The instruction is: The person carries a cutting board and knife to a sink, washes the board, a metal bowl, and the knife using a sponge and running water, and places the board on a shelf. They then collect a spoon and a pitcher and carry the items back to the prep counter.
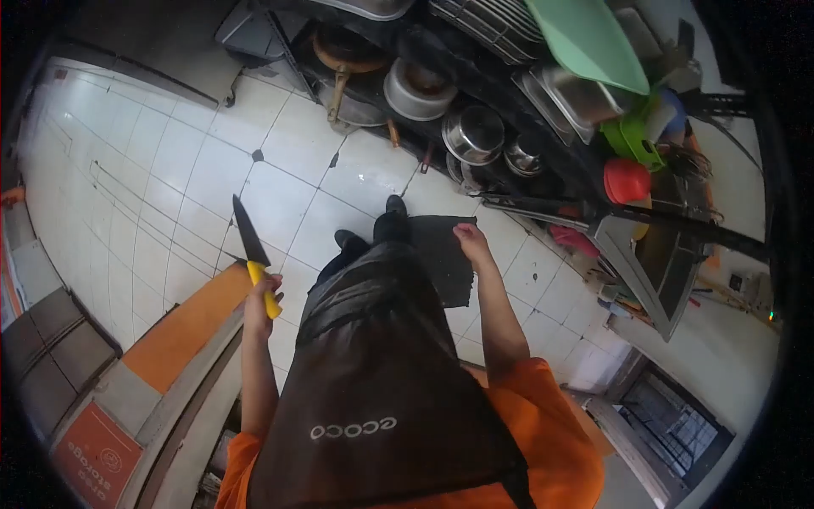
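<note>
My left hand [257, 307] is wrapped round the yellow handle of a kitchen knife [251, 233]. Its long dark blade points up and away from me, over the tiled floor. My right hand [468, 243] hangs out in front of my right side with its fingers curled in; I see nothing in them. Below that hand a dark mat [441, 259] lies on the floor beside my shoes. A dark brown apron [381, 373] with pale lettering covers my front.
Ahead, a dark rack holds a frying pan [346, 53], several pots [473, 134] and a dish rack [487, 25]. A green board [589, 42] and red bowl [627, 181] stand at right. An orange-topped surface [182, 327] is at my left, above storage boxes [97, 454].
</note>
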Tool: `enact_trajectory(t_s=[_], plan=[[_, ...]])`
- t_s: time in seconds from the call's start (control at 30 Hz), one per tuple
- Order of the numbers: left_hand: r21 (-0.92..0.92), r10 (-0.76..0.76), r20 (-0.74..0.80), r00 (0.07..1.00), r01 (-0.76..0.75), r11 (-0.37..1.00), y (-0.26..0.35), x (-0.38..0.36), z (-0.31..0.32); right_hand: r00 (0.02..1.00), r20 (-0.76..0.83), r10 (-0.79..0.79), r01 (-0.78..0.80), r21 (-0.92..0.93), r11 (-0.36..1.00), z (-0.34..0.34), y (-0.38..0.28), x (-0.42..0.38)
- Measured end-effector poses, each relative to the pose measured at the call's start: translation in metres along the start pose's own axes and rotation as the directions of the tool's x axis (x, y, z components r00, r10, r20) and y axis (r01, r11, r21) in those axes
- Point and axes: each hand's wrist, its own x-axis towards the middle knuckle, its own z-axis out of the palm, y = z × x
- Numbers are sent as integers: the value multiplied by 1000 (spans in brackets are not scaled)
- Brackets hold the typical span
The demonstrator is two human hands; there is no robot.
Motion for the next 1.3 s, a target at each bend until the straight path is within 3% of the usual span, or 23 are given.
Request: enact_trajectory(t_s=[0.07, 0.17, 0.3, 0.47, 0.67, 0.87, 0.97, 1.07, 1.3], plan=[[21, -2, -71, 997, 3, 1000, 1, -14, -6, 961, 99, 258, -274, 228, 934, 4, -15, 17], [112, -60, -159, 986, 78, 991, -13, -27, -22, 938, 58, 341, -327, 465, 822, 20, 19, 107], [64, -139, -284, 949, 163, 984, -54, -32, -50, 917, -5, 398, -264, 741, 617, 35, 34, 214], [-37, -203, -297, 933, 202, 979, -66, -37, -41, 891, -103, 443, -108, 899, 424, 46, 2, 274], [-51, -294, -312, 903, 293, 955, -64, -39, -42, 930, -4, 368, -91, 967, 240, 44, 21, 316], [6, -231, -302, 925, 245, 970, -54, -45, -29, 907, -22, 420, -94, 963, 253, 42, 9, 314], [46, -253, -326, 911, 283, 958, -54, -43, -30, 852, -3, 524, -128, 968, 214, 40, 5, 322], [48, -259, -332, 907, 290, 956, -56, -41, -32, 890, 8, 455, -96, 981, 171, 38, 17, 329], [43, -260, -285, 923, 283, 958, -64, -41, -47, 874, -126, 470, 69, 988, 137, 43, 3, 322]])
